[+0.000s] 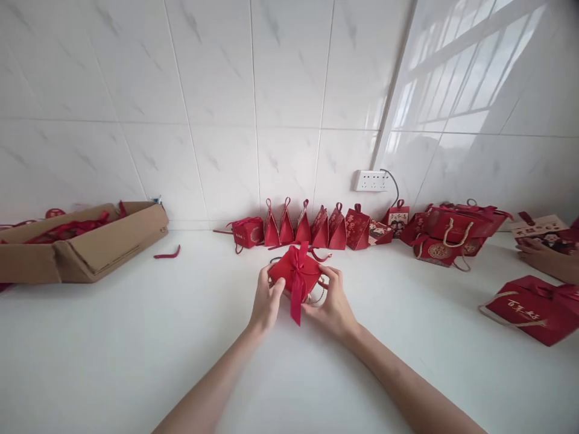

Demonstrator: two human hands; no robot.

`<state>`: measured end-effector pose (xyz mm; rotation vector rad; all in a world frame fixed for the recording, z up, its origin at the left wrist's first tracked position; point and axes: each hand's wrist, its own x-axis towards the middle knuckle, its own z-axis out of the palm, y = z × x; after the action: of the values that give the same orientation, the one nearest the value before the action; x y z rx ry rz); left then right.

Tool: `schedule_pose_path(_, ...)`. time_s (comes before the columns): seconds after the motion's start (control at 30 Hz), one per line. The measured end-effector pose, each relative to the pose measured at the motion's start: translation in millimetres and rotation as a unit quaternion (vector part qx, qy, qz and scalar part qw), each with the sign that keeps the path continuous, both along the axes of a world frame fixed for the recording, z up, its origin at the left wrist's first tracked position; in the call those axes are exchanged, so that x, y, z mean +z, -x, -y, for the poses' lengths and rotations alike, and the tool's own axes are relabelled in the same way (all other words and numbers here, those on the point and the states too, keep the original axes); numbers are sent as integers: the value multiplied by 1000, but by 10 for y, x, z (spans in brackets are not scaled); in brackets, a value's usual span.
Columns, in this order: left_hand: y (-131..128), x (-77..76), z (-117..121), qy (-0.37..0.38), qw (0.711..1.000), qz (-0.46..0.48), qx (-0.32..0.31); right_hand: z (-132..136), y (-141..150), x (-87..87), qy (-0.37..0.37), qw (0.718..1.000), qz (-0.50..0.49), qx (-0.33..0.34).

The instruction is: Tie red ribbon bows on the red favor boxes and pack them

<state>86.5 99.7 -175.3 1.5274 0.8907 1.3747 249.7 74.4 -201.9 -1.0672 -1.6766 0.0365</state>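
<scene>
Between my two hands is a red gift box (283, 268), held just over the white tabletop with its top tilted toward me. A red ribbon bow (298, 271) is tied across that top, and one long tail hangs down its front. My left hand (268, 295) grips the box's left corner, thumb on the upper face. On the opposite corner, my right hand (333, 301) has its fingers at the edge and its thumb low by the front. Part of a cord handle shows near the right fingers. The underside of the box is hidden.
An opened cardboard box (113, 253) with red ribbons stands left, near a loose ribbon piece (167, 253). Several triangular red boxes (320, 229) line the tiled wall. Stacked gift boxes (465, 223) and a single gift box (531, 307) sit right, near another person's hand (545, 259).
</scene>
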Motion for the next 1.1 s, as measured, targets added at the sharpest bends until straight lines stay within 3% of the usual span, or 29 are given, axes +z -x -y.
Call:
schedule_pose_path(0.17, -12, 9, 34, -47, 997, -58, -18, 99, -41, 46, -6, 1000, 2, 13)
schedule_pose_path(0.37, 137, 127, -16, -87, 987, -133, -7, 216, -146, 106, 100, 984, 39, 142)
schedule_pose_path(0.43, 172, 164, -28, -92, 984, -148, -24, 234, -188, 203, 108, 988, 37, 101)
schedule_pose_path(0.57, 188, 168, -16, -172, 966, -190, -37, 178, -167, 540, 69, 993, 52, -81)
schedule_pose_path(0.67, 179, 143, 1, -237, 945, -221, -45, 100, -86, 712, 31, 995, 74, -52)
schedule_pose_path(0.83, 179, 178, 22, -231, 945, -231, -36, 82, -12, 581, 0, 999, 18, 28)
schedule_pose_path(0.93, 169, 232, 40, -199, 955, -220, -22, 126, -35, 471, 32, 997, -53, 52)
schedule_pose_path(1.1, 139, 273, 62, -141, 973, -182, 19, 132, -73, 444, 78, 989, -111, 60)
